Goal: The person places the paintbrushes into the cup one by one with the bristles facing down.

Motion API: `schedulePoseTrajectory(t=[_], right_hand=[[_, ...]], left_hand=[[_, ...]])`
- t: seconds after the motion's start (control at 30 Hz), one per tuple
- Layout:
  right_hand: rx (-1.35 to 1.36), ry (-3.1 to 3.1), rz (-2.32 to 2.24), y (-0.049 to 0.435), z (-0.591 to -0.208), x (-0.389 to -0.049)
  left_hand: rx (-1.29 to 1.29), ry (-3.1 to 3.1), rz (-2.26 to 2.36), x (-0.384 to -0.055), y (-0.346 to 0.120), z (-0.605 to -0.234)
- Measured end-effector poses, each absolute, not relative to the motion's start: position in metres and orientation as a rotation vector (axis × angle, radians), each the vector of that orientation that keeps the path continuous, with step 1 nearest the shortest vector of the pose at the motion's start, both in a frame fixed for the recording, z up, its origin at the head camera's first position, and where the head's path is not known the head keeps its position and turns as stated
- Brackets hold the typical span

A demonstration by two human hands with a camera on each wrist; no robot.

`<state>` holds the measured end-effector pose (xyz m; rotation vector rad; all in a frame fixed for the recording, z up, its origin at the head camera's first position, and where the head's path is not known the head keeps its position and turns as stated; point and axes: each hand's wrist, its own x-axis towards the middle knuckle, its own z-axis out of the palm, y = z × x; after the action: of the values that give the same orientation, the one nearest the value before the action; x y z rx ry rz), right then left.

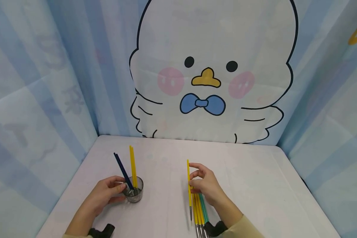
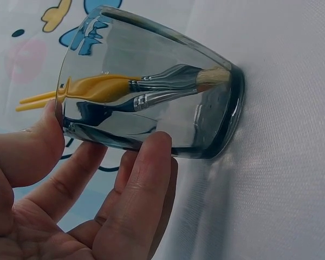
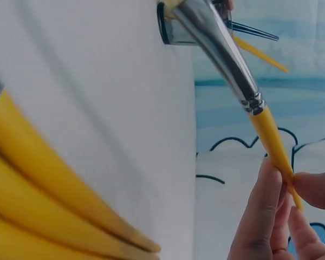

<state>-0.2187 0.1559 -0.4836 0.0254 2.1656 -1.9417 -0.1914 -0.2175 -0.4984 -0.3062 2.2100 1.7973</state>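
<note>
The left hand (image 1: 107,191) curls partway round a glass (image 1: 136,198) of blue brushes (image 1: 123,171) and yellow brushes (image 1: 133,167). At the glass's three o'clock, the right hand (image 1: 207,183) pinches a yellow paintbrush (image 1: 189,199), fingertips nearly meeting; further brushes (image 1: 198,211) lie at that paintbrush's five o'clock.

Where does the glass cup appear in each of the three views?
Head: the glass cup is low and left of centre, touched by the left hand.
Left wrist: large in the upper middle, mouth toward the left.
Right wrist: top edge, just right of centre, partly behind the held brush.
Shared landmark: yellow handles sticking out of it.
</note>
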Motion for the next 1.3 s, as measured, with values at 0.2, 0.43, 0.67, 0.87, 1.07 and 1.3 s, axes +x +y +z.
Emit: schedulePoseTrajectory(t=[0.2,0.43,0.67,0.87,1.07,1.3], right_hand=[[-0.029,2.123,-2.032,0.13,-0.477,-0.221],[-0.102,2.099,-2.179,0.108,-0.473,-0.223],[-0.148,2.09,-2.321,0.086,-0.468,-0.225],[-0.188,2.041,-2.431,0.064,-0.461,-0.225],[-0.248,2.051,-2.454,0.044,-0.454,-0.225],[-0.307,2.07,-2.478,0.025,-0.448,-0.227]], left_hand=[[-0.309,2.212,1.797,-0.191,-0.219,-0.5],[-0.289,2.213,1.8,-0.19,-0.219,-0.499],[-0.288,2.206,1.805,-0.191,-0.219,-0.501],[-0.286,2.201,1.804,-0.192,-0.22,-0.5],[-0.311,2.208,1.793,-0.191,-0.22,-0.5],[-0.32,2.212,1.786,-0.193,-0.219,-0.501]])
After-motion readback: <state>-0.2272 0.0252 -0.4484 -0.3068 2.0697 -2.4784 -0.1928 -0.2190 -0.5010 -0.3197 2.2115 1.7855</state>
